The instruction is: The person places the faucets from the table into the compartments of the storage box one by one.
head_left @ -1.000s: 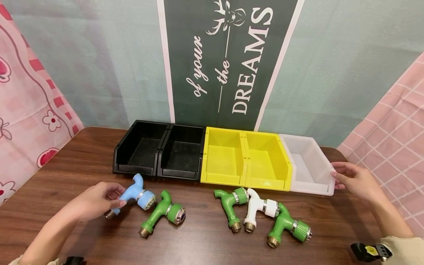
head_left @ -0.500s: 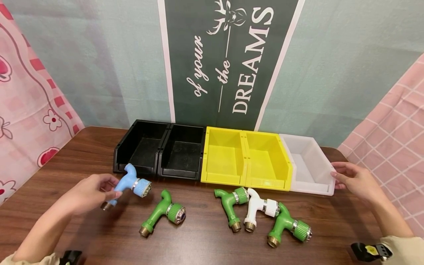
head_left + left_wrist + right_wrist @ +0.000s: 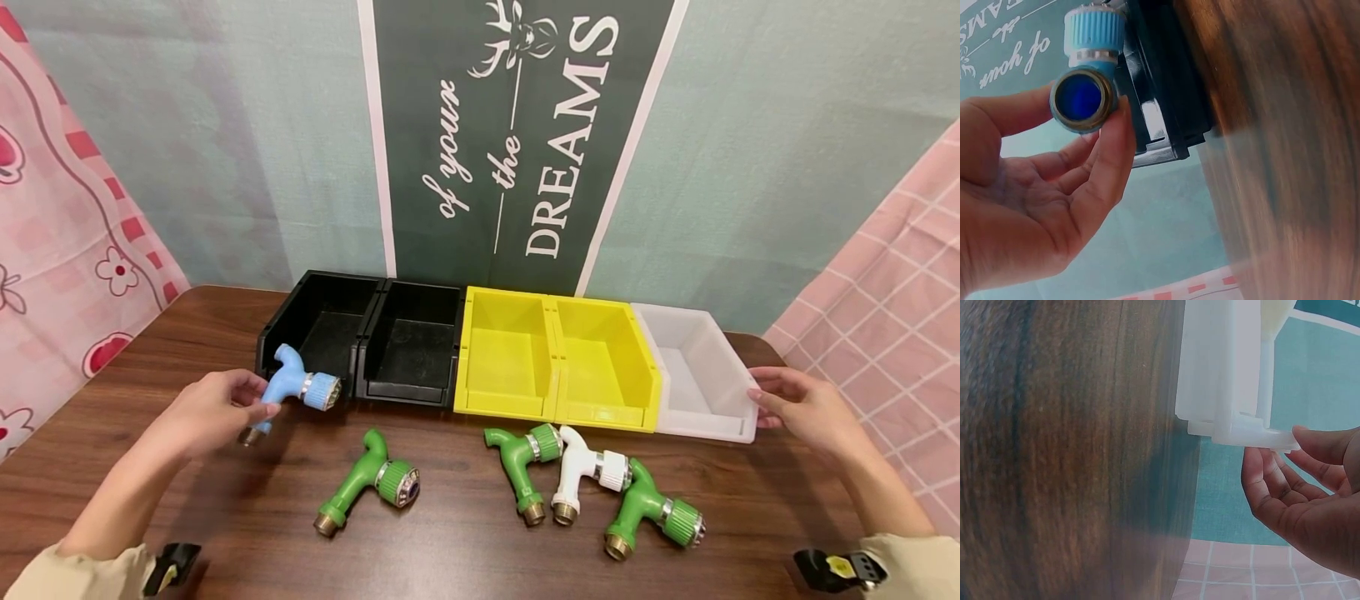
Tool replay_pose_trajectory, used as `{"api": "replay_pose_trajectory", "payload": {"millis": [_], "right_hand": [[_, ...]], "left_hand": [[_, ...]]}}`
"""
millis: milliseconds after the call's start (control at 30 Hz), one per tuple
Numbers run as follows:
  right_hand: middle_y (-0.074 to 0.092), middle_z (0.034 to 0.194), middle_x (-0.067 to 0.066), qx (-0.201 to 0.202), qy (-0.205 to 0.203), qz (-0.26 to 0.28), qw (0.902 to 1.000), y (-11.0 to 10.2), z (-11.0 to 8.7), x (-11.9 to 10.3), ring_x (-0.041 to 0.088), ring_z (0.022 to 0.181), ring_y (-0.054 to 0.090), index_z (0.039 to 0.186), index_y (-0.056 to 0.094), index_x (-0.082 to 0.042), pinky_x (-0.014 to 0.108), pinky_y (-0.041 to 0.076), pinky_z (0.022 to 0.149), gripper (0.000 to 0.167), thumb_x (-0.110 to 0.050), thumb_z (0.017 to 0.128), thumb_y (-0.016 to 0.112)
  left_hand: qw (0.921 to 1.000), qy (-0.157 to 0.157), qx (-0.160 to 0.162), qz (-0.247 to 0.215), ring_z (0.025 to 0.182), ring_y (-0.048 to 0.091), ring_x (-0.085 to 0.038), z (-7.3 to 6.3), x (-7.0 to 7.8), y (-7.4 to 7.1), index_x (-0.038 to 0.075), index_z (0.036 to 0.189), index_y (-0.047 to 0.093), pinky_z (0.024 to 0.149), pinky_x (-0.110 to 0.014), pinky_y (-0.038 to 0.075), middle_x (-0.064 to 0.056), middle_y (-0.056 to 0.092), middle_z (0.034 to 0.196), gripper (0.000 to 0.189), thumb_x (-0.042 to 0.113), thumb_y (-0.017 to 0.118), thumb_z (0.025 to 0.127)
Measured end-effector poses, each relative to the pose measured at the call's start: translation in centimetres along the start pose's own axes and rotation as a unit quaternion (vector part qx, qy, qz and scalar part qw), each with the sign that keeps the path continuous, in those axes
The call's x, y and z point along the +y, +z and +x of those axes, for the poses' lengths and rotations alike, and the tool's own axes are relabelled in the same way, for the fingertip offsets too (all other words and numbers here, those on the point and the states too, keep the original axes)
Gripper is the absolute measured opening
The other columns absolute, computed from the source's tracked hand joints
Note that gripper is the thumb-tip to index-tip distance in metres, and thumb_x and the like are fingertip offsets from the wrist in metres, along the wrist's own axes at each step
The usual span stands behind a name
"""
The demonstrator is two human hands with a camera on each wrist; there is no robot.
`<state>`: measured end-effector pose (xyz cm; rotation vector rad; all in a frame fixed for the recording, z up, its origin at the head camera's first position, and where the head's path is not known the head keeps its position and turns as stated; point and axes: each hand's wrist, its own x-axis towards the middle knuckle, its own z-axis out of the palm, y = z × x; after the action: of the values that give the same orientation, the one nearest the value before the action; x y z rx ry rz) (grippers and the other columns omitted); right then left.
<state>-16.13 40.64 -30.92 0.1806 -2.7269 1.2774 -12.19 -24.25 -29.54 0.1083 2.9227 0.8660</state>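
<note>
My left hand (image 3: pixel 213 408) pinches a blue tap (image 3: pixel 288 383) by its body, between thumb and fingers. The tap is raised at the front left of the left black bin (image 3: pixel 318 333), overlapping its front in the head view. Its threaded brass end (image 3: pixel 1082 100) faces the camera in the left wrist view, and its ribbed knob (image 3: pixel 1094 31) points away from the hand. At the far right, my right hand (image 3: pixel 813 412) holds the outer side wall of a white bin (image 3: pixel 738 367), with the thumb (image 3: pixel 1322 445) at its rim and the fingers against the wall's outside.
Between them stand a second black bin (image 3: pixel 412 346) and two yellow bins (image 3: pixel 506 354), side by side. On the wooden table (image 3: pixel 450 558) lie green taps (image 3: pixel 367 479) and a white tap (image 3: pixel 581 471), in front of the bins. A printed curtain (image 3: pixel 315 150) hangs behind.
My left hand has lifted the blue tap from the table and carried it back towards the left black bin. The right hand and the other taps stay where they were.
</note>
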Motion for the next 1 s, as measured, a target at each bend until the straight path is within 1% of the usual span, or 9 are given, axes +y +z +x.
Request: {"api": "replay_pose_trajectory", "payload": {"millis": [167, 333, 567, 633, 700, 800, 867, 933, 1000], "right_hand": [[0.06, 0.077, -0.015, 0.001, 0.0, 0.002, 1.0, 0.1, 0.0, 0.0, 0.01, 0.059, 0.061, 0.099, 0.057, -0.022, 0.025, 0.052, 0.05, 0.022, -0.002, 0.089, 0.057], [0.06, 0.077, -0.015, 0.001, 0.003, 0.004, 1.0, 0.1, 0.1, 0.1, 0.01, 0.059, 0.061, 0.098, 0.056, -0.025, 0.026, 0.052, 0.05, 0.024, -0.002, 0.089, 0.057], [0.06, 0.079, -0.017, -0.001, 0.001, 0.014, 0.9999, 0.1, 0.0, 0.0, 0.01, 0.059, 0.061, 0.098, 0.056, -0.028, 0.026, 0.052, 0.05, 0.029, -0.001, 0.088, 0.058], [0.06, 0.079, -0.017, 0.001, 0.005, 0.01, 0.9999, 0.0, 0.2, 0.7, 0.011, 0.06, 0.062, 0.099, 0.056, -0.028, 0.027, 0.053, 0.051, 0.023, -0.007, 0.089, 0.059], [0.06, 0.079, -0.016, 0.001, 0.007, 0.007, 1.0, 0.0, 0.3, 1.1, 0.011, 0.06, 0.062, 0.101, 0.057, -0.022, 0.027, 0.053, 0.051, 0.018, -0.008, 0.089, 0.059], [0.061, 0.079, -0.016, 0.001, 0.007, 0.01, 0.9999, -0.1, 0.3, 1.2, 0.011, 0.06, 0.062, 0.101, 0.057, -0.023, 0.027, 0.053, 0.051, 0.019, -0.008, 0.089, 0.059], [0.06, 0.078, -0.016, -0.002, 0.004, 0.017, 0.9998, 0.0, 0.1, 0.5, 0.01, 0.06, 0.061, 0.099, 0.058, -0.023, 0.026, 0.052, 0.05, 0.025, -0.002, 0.088, 0.058], [0.06, 0.078, -0.016, -0.002, 0.003, 0.019, 0.9998, 0.0, 0.0, 0.1, 0.01, 0.059, 0.061, 0.097, 0.056, -0.029, 0.026, 0.052, 0.05, 0.03, -0.001, 0.088, 0.057], [0.06, 0.078, -0.017, -0.001, 0.003, 0.013, 0.9999, 0.1, 0.0, -0.1, 0.01, 0.059, 0.061, 0.097, 0.056, -0.028, 0.026, 0.052, 0.05, 0.029, -0.001, 0.088, 0.057]], "left_hand": [[0.9997, -0.011, 0.02, -0.003, 0.081, 0.056, -0.029, 0.4, 0.1, -0.1, -0.01, 0.101, 0.056, 0.061, -0.032, 0.042, -0.013, 0.064, 0.083, 0.038, 0.024, 0.064, 0.085], [0.9995, -0.016, 0.026, -0.007, 0.082, 0.056, -0.028, 0.7, 0.0, -0.4, -0.009, 0.102, 0.055, 0.063, -0.031, 0.04, -0.012, 0.064, 0.084, 0.04, 0.026, 0.064, 0.086], [0.9992, -0.022, 0.033, -0.009, 0.084, 0.055, -0.032, 1.0, 0.3, -0.8, -0.011, 0.104, 0.053, 0.067, -0.039, 0.042, -0.015, 0.063, 0.086, 0.043, 0.028, 0.062, 0.087], [0.999, -0.024, 0.037, -0.009, 0.085, 0.055, -0.034, 1.2, 0.4, -0.8, -0.012, 0.105, 0.053, 0.068, -0.041, 0.043, -0.017, 0.064, 0.087, 0.044, 0.028, 0.061, 0.087], [0.9988, -0.026, 0.039, -0.01, 0.087, 0.055, -0.036, 1.3, 0.7, -0.9, -0.012, 0.105, 0.053, 0.069, -0.043, 0.043, -0.018, 0.064, 0.088, 0.044, 0.027, 0.061, 0.087], [0.9986, -0.03, 0.041, -0.012, 0.089, 0.055, -0.037, 1.6, 1.0, -0.8, -0.012, 0.107, 0.053, 0.07, -0.045, 0.044, -0.02, 0.064, 0.09, 0.045, 0.028, 0.061, 0.087], [0.9985, -0.034, 0.041, -0.013, 0.09, 0.055, -0.038, 1.8, 1.2, -0.7, -0.012, 0.107, 0.052, 0.07, -0.046, 0.044, -0.02, 0.064, 0.091, 0.046, 0.029, 0.06, 0.088], [0.9983, -0.037, 0.044, -0.012, 0.09, 0.055, -0.038, 2.0, 1.4, -0.6, -0.012, 0.107, 0.053, 0.07, -0.046, 0.044, -0.02, 0.064, 0.092, 0.046, 0.029, 0.06, 0.087], [0.9979, -0.038, 0.051, -0.009, 0.091, 0.055, -0.039, 2.2, 1.5, -0.5, -0.012, 0.107, 0.053, 0.071, -0.046, 0.044, -0.02, 0.064, 0.092, 0.046, 0.029, 0.061, 0.087]]}}
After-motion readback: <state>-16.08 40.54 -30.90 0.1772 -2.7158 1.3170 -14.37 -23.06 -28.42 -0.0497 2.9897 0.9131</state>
